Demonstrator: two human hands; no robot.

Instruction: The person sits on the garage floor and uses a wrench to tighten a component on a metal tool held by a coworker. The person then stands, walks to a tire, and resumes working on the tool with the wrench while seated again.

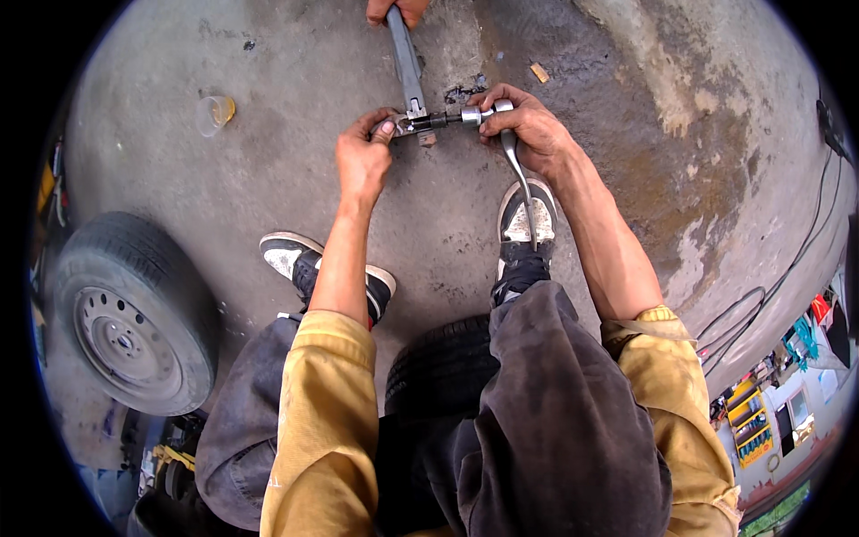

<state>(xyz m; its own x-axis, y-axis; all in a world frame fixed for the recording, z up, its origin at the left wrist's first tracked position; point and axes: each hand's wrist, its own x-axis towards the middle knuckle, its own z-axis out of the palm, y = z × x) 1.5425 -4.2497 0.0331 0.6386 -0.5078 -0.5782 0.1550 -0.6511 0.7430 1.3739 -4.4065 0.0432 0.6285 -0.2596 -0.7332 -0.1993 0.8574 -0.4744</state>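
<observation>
My left hand (pixel 365 154) grips the near end of a small metal jointed part (pixel 413 122) held above the concrete floor. My right hand (pixel 528 125) is closed on the head of a chrome ratchet wrench (pixel 519 174), whose socket (pixel 472 115) sits on the part's right end and whose handle hangs down toward my right shoe. A flat grey metal bar (pixel 404 55) runs up from the part to another person's hand (pixel 396 9) at the top edge.
A car wheel (pixel 125 313) lies on the floor at the left. I sit on a black tyre (pixel 438 367) between my knees. A clear plastic cup (pixel 215 112) lies at upper left. Black cables (pixel 761 295) trail along the right.
</observation>
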